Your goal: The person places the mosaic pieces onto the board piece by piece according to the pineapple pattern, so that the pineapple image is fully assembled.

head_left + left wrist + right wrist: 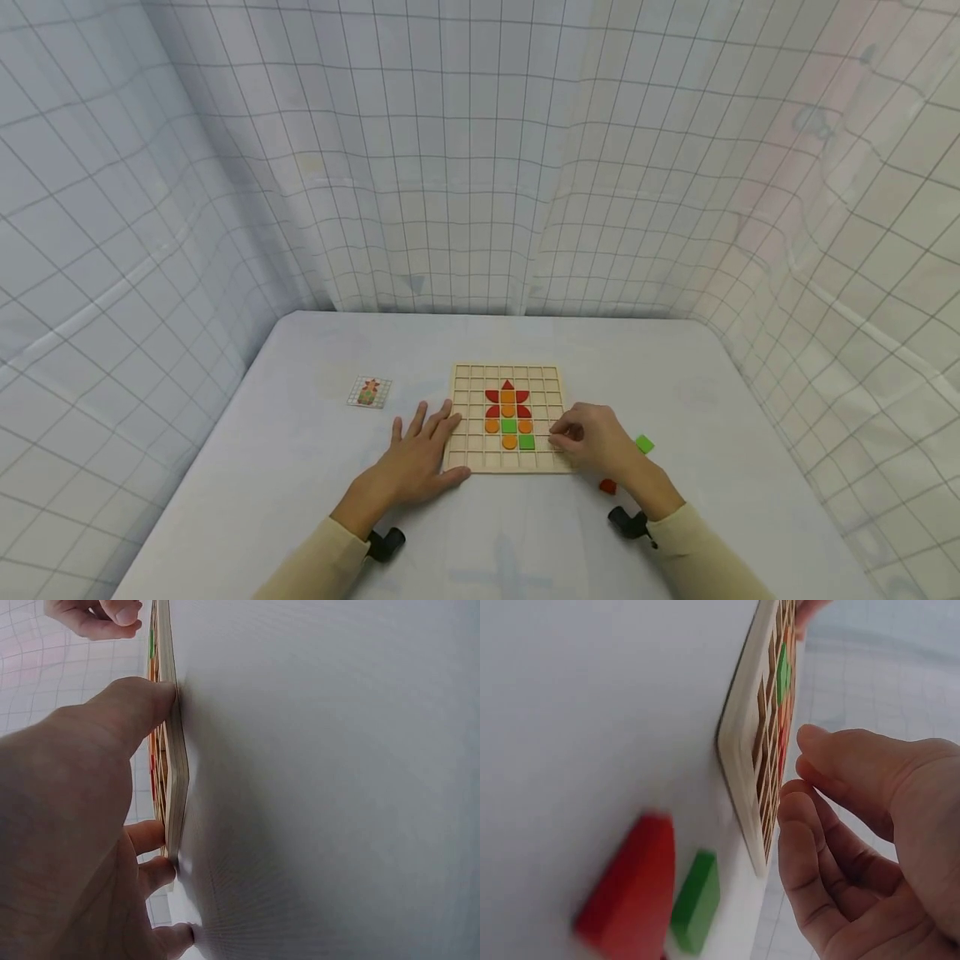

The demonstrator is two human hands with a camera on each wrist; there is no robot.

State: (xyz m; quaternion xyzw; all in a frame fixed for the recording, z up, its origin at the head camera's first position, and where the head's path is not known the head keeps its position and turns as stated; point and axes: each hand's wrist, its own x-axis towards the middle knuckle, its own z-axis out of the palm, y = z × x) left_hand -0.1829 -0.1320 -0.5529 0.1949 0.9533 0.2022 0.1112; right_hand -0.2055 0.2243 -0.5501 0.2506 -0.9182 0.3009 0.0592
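A pale wooden grid board (468, 462) lies on the table, with red, orange and green pieces set in its cells as a figure. My left hand (420, 458) is spread at the board's left edge, its thumb and some fingertips touching the rim. Over the board's right edge is my right hand (592, 437), fingers loosely bent and thumb near the fingertips; no piece shows between them in the right wrist view. A green square piece (527, 442) in the lower part of the figure is close to the right fingertips.
Beside the right wrist lie a loose green piece (644, 444) and a red piece (608, 486). A small pattern card (370, 392) with a similar figure lies left of the board. Gridded white curtains (450, 167) enclose the table at the back and sides.
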